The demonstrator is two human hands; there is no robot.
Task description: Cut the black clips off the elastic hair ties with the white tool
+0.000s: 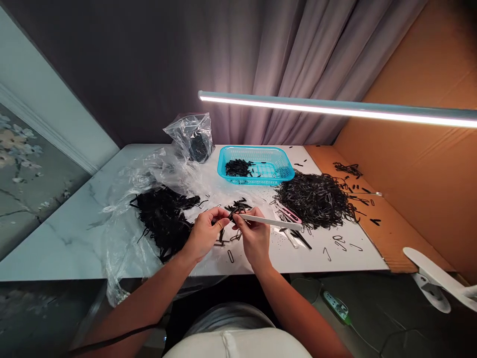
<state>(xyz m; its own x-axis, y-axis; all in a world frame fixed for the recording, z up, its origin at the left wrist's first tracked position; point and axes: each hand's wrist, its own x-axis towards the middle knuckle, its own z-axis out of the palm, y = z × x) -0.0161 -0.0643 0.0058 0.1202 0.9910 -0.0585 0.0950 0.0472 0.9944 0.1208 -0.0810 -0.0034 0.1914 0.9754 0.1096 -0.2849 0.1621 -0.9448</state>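
"Two hands up close. What's the right hand (254, 239) holding?"

"A white stick (270, 221), firmly between its fingers."

"And the left hand (204, 234)?"

"Pinched narrow on small black bands (235, 211), over the table (298, 261), with a blue basket (242, 148) beyond."

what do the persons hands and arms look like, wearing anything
The left hand and right hand are bare, no gloves, rings or watch visible. The left forearm and right forearm show no sleeves. A thin black cable crosses the left forearm. A cream garment shows below.
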